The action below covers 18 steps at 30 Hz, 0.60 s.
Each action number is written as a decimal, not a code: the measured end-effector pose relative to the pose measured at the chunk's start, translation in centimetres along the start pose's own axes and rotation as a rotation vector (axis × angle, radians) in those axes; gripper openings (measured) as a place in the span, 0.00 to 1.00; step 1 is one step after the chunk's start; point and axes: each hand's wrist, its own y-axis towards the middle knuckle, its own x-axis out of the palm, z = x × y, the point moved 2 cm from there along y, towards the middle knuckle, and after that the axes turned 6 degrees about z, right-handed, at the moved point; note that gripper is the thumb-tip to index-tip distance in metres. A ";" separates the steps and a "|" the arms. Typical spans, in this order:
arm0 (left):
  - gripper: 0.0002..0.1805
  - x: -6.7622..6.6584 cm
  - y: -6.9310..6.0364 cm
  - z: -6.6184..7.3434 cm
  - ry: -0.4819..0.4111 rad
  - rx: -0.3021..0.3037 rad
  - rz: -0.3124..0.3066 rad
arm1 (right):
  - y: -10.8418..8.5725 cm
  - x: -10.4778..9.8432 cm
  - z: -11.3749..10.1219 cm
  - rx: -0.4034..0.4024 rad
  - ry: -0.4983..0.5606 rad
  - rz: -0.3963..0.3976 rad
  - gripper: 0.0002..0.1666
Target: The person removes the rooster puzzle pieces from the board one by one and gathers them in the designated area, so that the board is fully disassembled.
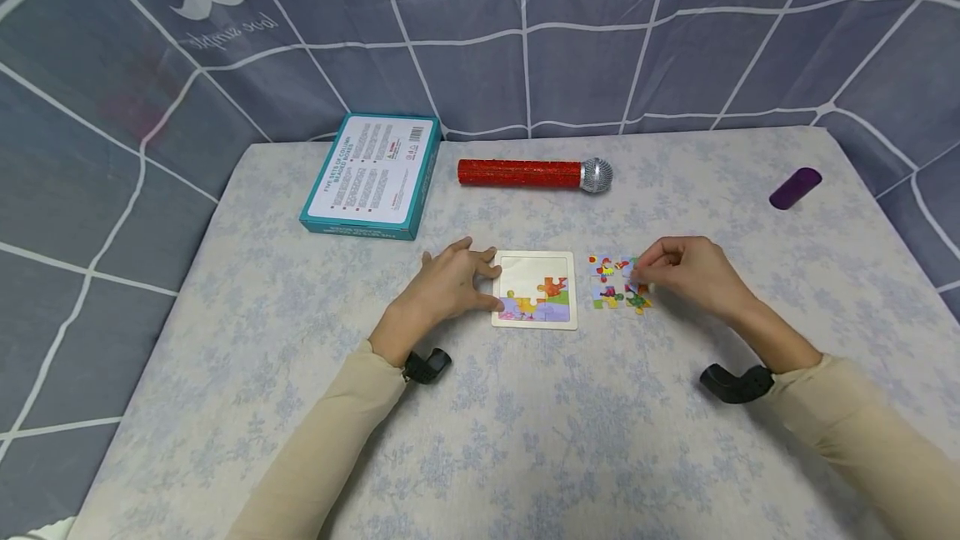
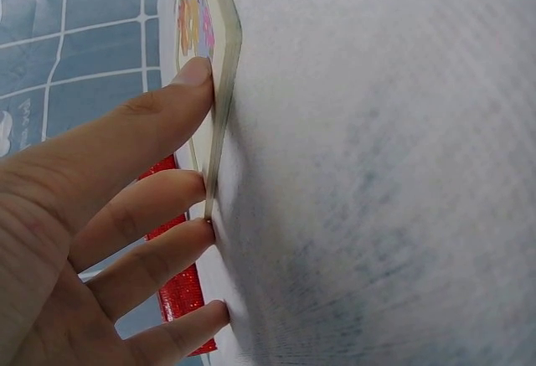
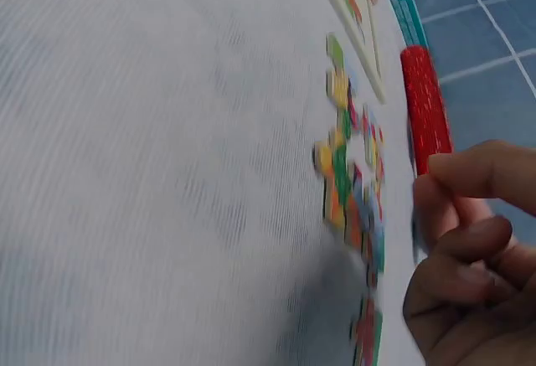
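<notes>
A square wooden puzzle tray point(image 1: 521, 273) lies on the table, its lower part filled with colourful pieces and its upper left bare. My left hand point(image 1: 448, 283) rests at the tray's left side. In the left wrist view its thumb point(image 2: 159, 110) touches the rim, and the other fingers are spread along the edge. To the right of the tray lies a cluster of loose puzzle pieces point(image 1: 606, 297). Over its right side is my right hand point(image 1: 693, 272), thumb and index finger brought together. Whether a piece is between those fingertips is hidden.
Behind the tray lies a red microphone point(image 1: 521, 173) with a silver head. A teal-edged box point(image 1: 371, 177) sits at the back left, and a purple cylinder point(image 1: 795, 188) at the back right. A grey checked curtain point(image 1: 480, 82) hangs behind the table.
</notes>
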 end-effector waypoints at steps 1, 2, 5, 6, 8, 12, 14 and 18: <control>0.31 0.0 0.0 0.0 0.000 0.000 -0.001 | 0.1 0.3 -0.4 -0.027 0.016 0.001 0.12; 0.31 0.0 0.0 0.0 0.000 0.000 -0.001 | 0.3 0.6 -0.7 -0.053 0.027 -0.003 0.11; 0.31 0.0 0.0 -0.1 -0.004 -0.002 0.001 | 0.7 1.8 -1.7 -0.116 0.039 -0.031 0.09; 0.31 0.0 0.0 -0.1 -0.005 -0.003 0.002 | 0.9 2.3 -2.0 -0.133 0.038 -0.040 0.09; 0.31 0.0 -0.1 -0.1 -0.004 -0.003 0.005 | 1.2 3.1 -2.6 -0.158 0.042 -0.060 0.09; 0.31 0.0 0.0 -0.1 0.001 -0.005 0.009 | 1.8 4.4 -3.6 -0.195 0.066 -0.097 0.11; 0.31 0.0 0.0 -0.1 0.007 -0.004 0.010 | 2.0 4.9 -3.9 -0.218 0.057 -0.114 0.12; 0.31 0.0 0.0 0.1 0.014 0.004 0.011 | 2.1 5.6 -4.3 -0.242 0.022 -0.126 0.14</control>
